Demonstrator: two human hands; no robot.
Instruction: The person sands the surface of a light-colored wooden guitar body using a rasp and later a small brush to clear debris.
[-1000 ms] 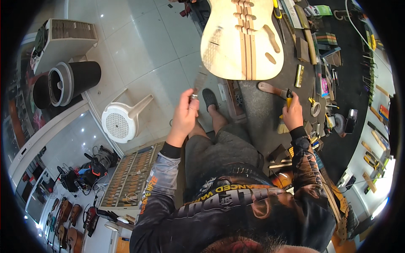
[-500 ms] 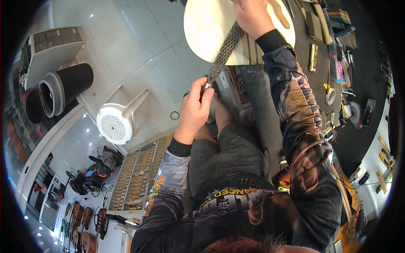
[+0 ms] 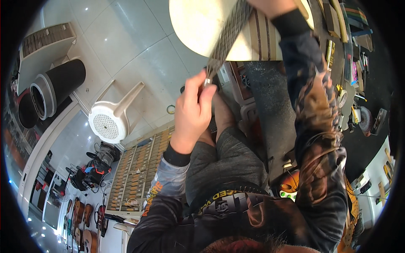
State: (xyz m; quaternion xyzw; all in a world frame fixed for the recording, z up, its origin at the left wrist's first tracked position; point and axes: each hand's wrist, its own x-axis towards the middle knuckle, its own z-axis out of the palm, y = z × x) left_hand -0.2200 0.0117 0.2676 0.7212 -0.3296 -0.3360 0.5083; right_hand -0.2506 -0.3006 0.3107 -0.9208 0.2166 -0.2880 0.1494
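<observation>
My left hand [image 3: 193,111] is closed around the handle of a saw rasp [image 3: 229,37], a long dark tool with an open lattice blade and a shiny metal collar. The blade slants up and away to the right, across a pale wooden guitar body [image 3: 190,27] with dark stripes running through it. At the rasp's far end is my right hand [image 3: 274,5], closed on it, smeared by motion and partly cut off by the upper edge. Its fingertips are out of the picture. The body's near edge reaches over a dark bench [image 3: 274,97].
Wood blocks [image 3: 331,21], a tape roll [image 3: 342,98] and small tools lie along the bench at right. A white plastic stool [image 3: 109,122] stands on the tiled floor at left, near a black cylindrical bin [image 3: 63,82]. A rack of files [image 3: 137,168] is beside my left forearm.
The rasp and both hands have shifted; my right hand has gone up and to the right, partly out of view. My left hand still holds the handle. The whole view has shifted slightly.
</observation>
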